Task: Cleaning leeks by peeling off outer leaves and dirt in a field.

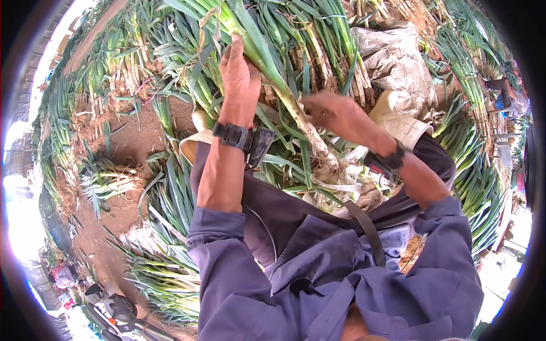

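Leeks (310, 57) with long green leaves and white stems are lying in bundles across brown earthen ground (96, 238). Farther off, a crumpled, pale grey sack (401, 62) is resting among them. One long leek (278, 84), green above and whitish below, is slanting in front of the person, roots (331, 170) lowermost. The left hand (241, 75) is gripping its green part; the right hand (342, 115) (blurred) is curling beside the stem (307, 129); I cannot tell whether it is pinching.
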